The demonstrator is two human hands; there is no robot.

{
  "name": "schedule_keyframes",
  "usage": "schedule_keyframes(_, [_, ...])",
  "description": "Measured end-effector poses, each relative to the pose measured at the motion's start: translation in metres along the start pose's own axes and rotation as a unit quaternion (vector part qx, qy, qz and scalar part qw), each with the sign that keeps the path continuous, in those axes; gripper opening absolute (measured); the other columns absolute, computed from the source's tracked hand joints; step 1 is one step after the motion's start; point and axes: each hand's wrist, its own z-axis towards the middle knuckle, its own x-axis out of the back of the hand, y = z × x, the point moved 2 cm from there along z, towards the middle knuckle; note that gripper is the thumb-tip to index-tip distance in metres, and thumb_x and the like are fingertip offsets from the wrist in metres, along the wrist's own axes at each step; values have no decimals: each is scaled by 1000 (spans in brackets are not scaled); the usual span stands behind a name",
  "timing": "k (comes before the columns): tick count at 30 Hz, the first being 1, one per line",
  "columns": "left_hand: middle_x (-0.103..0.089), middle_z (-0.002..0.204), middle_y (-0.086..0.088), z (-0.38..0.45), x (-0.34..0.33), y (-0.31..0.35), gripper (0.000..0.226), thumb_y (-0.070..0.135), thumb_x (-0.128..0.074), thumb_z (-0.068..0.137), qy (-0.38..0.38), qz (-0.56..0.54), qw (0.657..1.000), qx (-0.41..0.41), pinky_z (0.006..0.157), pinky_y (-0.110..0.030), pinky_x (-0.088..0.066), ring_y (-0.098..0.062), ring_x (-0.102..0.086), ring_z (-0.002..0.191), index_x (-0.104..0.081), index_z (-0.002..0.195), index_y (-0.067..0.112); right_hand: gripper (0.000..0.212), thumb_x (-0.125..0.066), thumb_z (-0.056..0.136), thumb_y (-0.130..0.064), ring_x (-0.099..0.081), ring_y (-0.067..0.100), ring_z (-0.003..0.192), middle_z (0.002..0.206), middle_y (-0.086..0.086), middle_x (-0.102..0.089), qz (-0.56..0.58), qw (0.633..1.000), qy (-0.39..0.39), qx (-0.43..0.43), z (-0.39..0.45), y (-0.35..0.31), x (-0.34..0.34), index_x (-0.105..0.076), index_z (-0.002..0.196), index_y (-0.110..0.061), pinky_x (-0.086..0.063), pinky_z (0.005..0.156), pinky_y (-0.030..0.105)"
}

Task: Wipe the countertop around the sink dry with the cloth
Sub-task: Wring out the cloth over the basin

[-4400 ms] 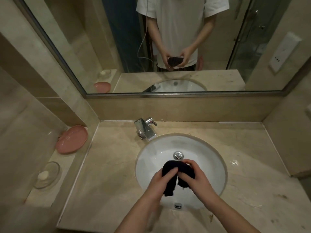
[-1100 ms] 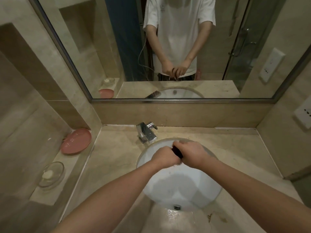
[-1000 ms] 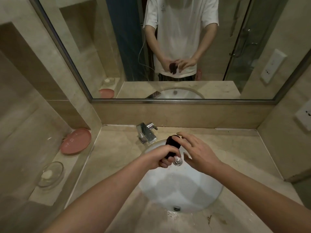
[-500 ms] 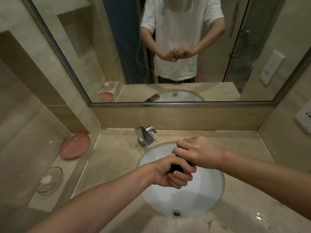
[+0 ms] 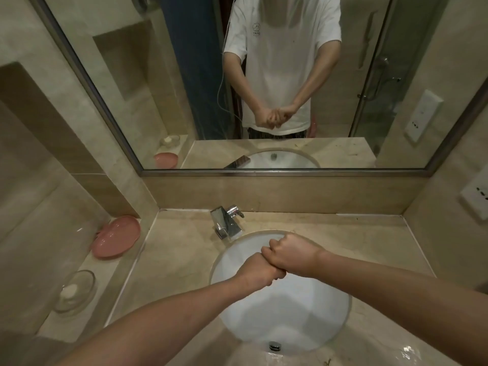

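Both my hands are fisted together over the white oval sink [image 5: 285, 320]. My left hand [image 5: 257, 272] and my right hand [image 5: 291, 253] press against each other, knuckles touching, squeezing the dark cloth between them. The cloth is hidden inside the two fists; none of it shows. The beige marble countertop [image 5: 169, 262] surrounds the sink, with a shiny wet patch [image 5: 408, 351] at the near right.
A chrome faucet [image 5: 227, 221] stands behind the sink's left rim. On a lower ledge at the left lie a pink dish [image 5: 116, 240] and a glass soap dish [image 5: 75, 290]. A mirror [image 5: 264, 75] covers the back wall. A wall socket [image 5: 476, 195] is at the right.
My hands dropped lower over the sink and closed tighter around the cloth; a second ago my right hand was open and the cloth showed between the hands.
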Motion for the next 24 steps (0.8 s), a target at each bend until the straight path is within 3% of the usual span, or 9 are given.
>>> schedule_keyframes(5, [-58, 65, 6, 10, -5, -10, 16, 35, -67, 81, 73, 82, 994, -3, 54, -27, -38, -13, -52, 59, -64, 81, 19, 23, -56, 87, 2, -66, 28, 83, 98, 15, -67, 18, 996, -73, -40, 15, -12, -6, -55, 110, -2, -37, 60, 34])
schedule_keyframes(8, [-61, 69, 6, 13, -9, -12, 19, 37, -64, 82, 89, 121, 989, -2, 56, -28, -43, -14, -56, 63, -68, 85, 19, 25, -49, 94, 6, -64, 31, 97, 109, 15, -64, 43, 990, -117, -58, 18, -17, -6, -53, 117, 0, -38, 67, 35])
schedule_keyframes(10, [-61, 72, 6, 14, -10, -12, 20, 37, -62, 83, 92, 168, 982, -6, 56, -28, -41, -17, -57, 68, -67, 87, 18, 25, -60, 84, 4, -66, 26, 88, 100, 12, -66, 42, 994, -75, -64, 16, -22, -12, -59, 108, -1, -37, 61, 31])
schedule_keyframes(13, [-58, 72, 5, 17, -7, -11, 13, 31, -58, 83, 83, 238, 968, -15, 55, -28, -38, -19, -57, 72, -61, 83, 18, 41, -70, 32, -6, -47, 13, 36, 57, 1, -52, 71, 992, -1, -104, 12, -23, -25, -60, 71, -15, -14, 41, 24])
schedule_keyframes(15, [-56, 70, 5, 16, 1, -11, 11, 29, -62, 79, 54, 231, 972, 6, 54, -27, -36, -19, -56, 71, -60, 81, 18, 60, -79, 29, -9, -44, 15, 36, 64, -3, -49, 170, 974, 20, -147, 8, -26, -44, -51, 81, -18, -11, 41, 25])
schedule_keyframes(17, [-62, 81, 5, 12, 12, -17, 26, 31, -72, 75, 43, 227, 973, 14, 60, -28, -42, -20, -60, 77, -65, 97, 19, 57, -82, 54, -24, -58, 15, 63, 91, -6, -52, 323, 922, 66, -204, 1, -35, -48, -49, 101, -24, -29, 46, 26])
schedule_keyframes(20, [-65, 109, 2, -2, 23, -43, 53, 27, -80, 72, 28, 189, 982, 1, 77, -33, -53, -21, -63, 94, -57, 120, 23, 49, -70, 77, -33, -53, 6, 110, 125, -19, -44, 585, 770, 101, -235, -8, -55, -55, -51, 122, -37, -48, 85, 21])
schedule_keyframes(22, [-62, 112, -2, -18, 22, -64, 54, 19, -80, 74, -29, 12, 999, -9, 75, -29, -56, -17, -63, 88, -56, 123, 23, 36, -76, 87, -29, -57, 6, 113, 124, -15, -55, 738, 618, 89, -256, -10, -68, -57, -58, 117, -35, -47, 93, 20])
schedule_keyframes(24, [-64, 107, -5, -39, 20, -81, 46, 14, -78, 81, -28, -142, 989, -25, 72, -27, -56, -16, -65, 86, -58, 122, 20, 27, -75, 89, -26, -65, 11, 105, 118, -3, -65, 801, 518, 75, -291, -8, -79, -59, -63, 114, -28, -51, 83, 17])
